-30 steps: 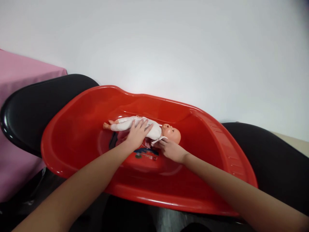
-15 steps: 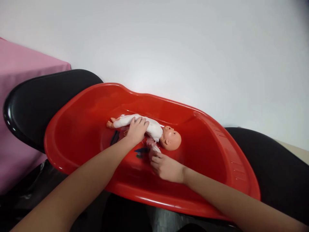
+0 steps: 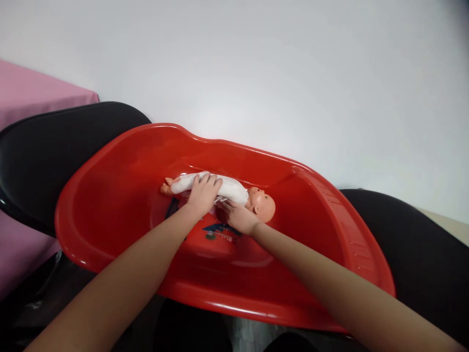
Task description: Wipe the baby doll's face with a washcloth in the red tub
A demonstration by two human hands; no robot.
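Pink cloth (image 3: pixel 32 95) at far left, black chair (image 3: pixel 54 146) beside it; red tub (image 3: pixel 120 195) spans the chairs, with the doll (image 3: pixel 234 194) in a white suit lying on its floor, feet left, head right. Left hand (image 3: pixel 201 195) reaches in with forearm extended, palm down, fingers curled over the doll's middle, grip closed on it; right hand (image 3: pixel 238 217) lies just beside the chest, fingers against the suit's near edge, grip state not discernible; second black chair (image 3: pixel 421 244) at right.

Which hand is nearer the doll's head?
Right. The right hand rests at the doll's chest, just beside the doll's head. The left hand lies over the doll's middle, farther toward its legs, inside the red tub.
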